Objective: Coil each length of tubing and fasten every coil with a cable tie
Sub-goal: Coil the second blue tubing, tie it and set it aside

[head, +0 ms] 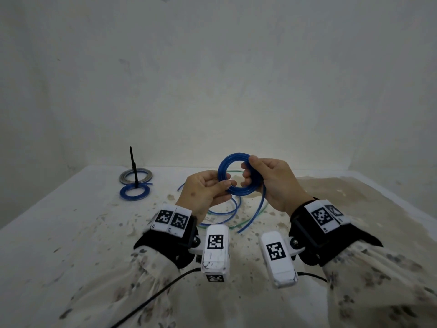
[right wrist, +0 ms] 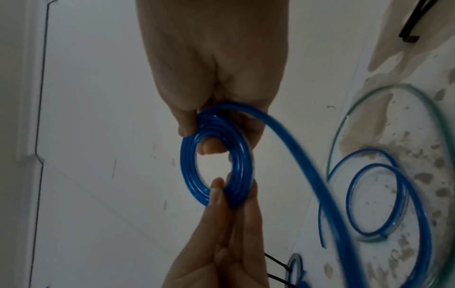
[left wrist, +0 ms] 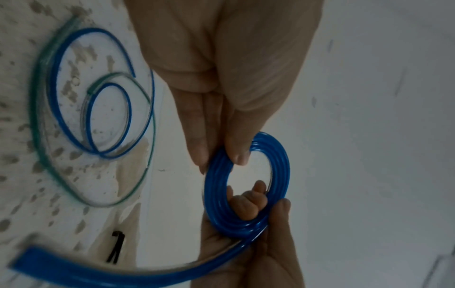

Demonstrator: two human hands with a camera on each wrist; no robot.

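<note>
A coil of blue tubing (head: 237,175) is held upright above the table between both hands. My left hand (head: 221,188) pinches its lower left side (left wrist: 216,163) between thumb and fingers. On the upper right side, my right hand (head: 249,169) grips it with the thumb outside and the fingers through the ring (right wrist: 199,136). A loose tail (head: 254,215) of the same tubing hangs from the coil down toward the table. Under the hands lie loose blue and green tubing lengths (head: 228,209) in wide loops (left wrist: 93,117).
At the back left lie a grey coil (head: 136,177) and a blue coil (head: 134,192), with a black cable tie (head: 133,165) standing up from them. Loose black cable ties (left wrist: 117,247) lie on the stained white table (head: 82,233). A wall closes the back.
</note>
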